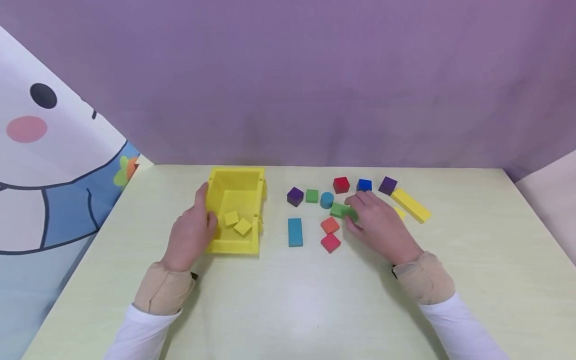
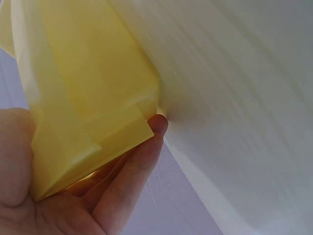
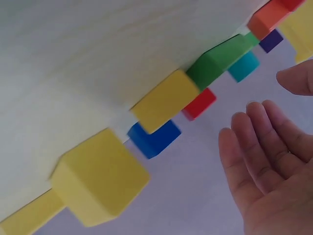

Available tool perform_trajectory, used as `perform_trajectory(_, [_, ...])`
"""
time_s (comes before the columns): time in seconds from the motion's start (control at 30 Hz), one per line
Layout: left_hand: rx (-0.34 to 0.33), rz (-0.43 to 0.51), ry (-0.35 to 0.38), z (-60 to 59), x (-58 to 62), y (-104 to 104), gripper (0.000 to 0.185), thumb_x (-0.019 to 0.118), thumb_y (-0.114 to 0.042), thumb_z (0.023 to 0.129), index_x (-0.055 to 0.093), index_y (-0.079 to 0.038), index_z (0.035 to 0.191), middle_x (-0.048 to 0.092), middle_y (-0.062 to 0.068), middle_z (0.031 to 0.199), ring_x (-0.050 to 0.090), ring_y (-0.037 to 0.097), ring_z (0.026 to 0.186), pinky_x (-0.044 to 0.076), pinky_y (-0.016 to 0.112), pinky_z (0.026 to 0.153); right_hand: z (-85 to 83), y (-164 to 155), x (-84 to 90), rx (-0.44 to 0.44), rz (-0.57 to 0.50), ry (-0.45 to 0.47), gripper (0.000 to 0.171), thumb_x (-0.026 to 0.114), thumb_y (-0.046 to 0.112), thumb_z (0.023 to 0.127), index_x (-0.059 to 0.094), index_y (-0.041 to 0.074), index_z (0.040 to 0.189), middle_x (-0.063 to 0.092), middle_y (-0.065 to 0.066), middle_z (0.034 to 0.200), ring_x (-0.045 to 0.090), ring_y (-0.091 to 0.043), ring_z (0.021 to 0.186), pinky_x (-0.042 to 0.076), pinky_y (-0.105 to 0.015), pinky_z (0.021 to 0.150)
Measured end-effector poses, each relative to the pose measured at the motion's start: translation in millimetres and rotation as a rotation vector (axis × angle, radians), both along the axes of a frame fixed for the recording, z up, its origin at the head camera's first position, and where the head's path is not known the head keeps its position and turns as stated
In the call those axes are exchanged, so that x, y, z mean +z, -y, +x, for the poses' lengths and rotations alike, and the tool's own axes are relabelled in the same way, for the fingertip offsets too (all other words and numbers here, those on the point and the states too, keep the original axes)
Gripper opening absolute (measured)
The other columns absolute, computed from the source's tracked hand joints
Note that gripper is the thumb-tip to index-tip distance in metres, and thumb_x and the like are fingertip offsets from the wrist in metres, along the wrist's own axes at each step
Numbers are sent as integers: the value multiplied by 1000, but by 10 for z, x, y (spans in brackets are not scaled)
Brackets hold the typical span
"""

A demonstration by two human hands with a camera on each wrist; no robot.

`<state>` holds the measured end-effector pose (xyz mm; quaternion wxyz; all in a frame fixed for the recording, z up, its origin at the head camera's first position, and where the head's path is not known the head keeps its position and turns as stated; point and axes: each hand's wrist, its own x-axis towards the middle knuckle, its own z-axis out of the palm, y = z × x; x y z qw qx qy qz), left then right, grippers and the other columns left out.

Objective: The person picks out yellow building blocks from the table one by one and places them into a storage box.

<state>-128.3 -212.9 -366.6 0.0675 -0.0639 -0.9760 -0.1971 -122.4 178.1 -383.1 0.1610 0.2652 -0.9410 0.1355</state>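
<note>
A yellow plastic box [image 1: 262, 200] stands left of centre on the table, with two small yellow blocks [image 1: 243, 227] inside. My left hand [image 1: 190, 235] grips its left wall, thumb over the rim and fingers around the outside, as the left wrist view of the box [image 2: 98, 73] also shows. Over the scattered blocks, my right hand [image 1: 380, 227] has relaxed fingers beside a green rectangular block [image 1: 338, 210], which it partly covers in the head view. From the right wrist, the right hand [image 3: 274, 166] is apart from the green block [image 3: 215, 63] and holds nothing.
Around the right hand lie a red cube [image 1: 341, 185], a blue cube [image 1: 364, 185], a long yellow block [image 1: 410, 205] and a blue cylinder [image 1: 327, 200]. A blue rectangular block [image 1: 295, 232] lies nearer the box. A purple wall [image 1: 315, 100] rises behind the table.
</note>
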Motion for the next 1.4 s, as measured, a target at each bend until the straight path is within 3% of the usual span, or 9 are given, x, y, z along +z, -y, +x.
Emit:
perform_trajectory(0.53, [9,-2,13,-5,-2,-3,65,47,-6,94,22,-1,153,48,10,56,42,24,46,33,36,45,-2,-137,-44,-100,124,168,31,76,13,82,67,-7,104,61,-17,95,59,-29,82,57,-41,76])
perform_trajectory(0.8, [5,6,16,0,18,-12,65,47,-6,94,22,-1,154,46,9,55,40,23,46,32,35,44,14,-166,-31,-127,176,273,31,75,10,85,67,-6,110,64,-20,103,61,-33,93,56,-45,83])
perform_trajectory(0.97, [5,2,11,7,29,-11,65,47,-7,94,22,0,153,45,8,55,40,23,45,31,35,44,21,-177,-16,-116,193,274,35,78,5,83,65,-7,114,64,-21,108,61,-35,100,56,-46,86])
perform_trajectory(1.4, [5,-4,4,-5,3,-7,64,47,-7,95,22,0,153,45,8,54,40,23,45,31,35,43,16,-192,37,-107,152,244,32,77,2,83,67,-8,111,66,-20,101,64,-35,97,55,-46,87])
